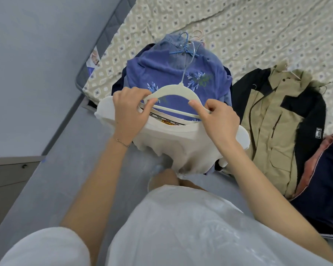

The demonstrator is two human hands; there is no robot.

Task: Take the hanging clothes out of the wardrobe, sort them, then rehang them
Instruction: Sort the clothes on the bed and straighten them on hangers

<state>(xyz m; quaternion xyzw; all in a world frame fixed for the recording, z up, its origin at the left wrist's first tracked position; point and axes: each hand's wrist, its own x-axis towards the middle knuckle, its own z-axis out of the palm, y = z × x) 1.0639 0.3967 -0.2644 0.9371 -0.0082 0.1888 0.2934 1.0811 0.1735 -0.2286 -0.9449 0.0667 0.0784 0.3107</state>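
Now hanger (169,90) pinched at both ends.

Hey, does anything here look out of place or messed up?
Mildly: the patterned sheet is creased and stops short of the grey mattress corner, leaving it bare. The cream hanger, gripped by the left hand and right hand, sits mostly outside the collar of the white T-shirt. No damage shows.

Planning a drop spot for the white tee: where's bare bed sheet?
Bare sheet beyond the purple top and the khaki jacket; smaller patch left of the purple top, by the mattress edge. Crowded along the near edge: purple top's pile, khaki jacket, navy garment.
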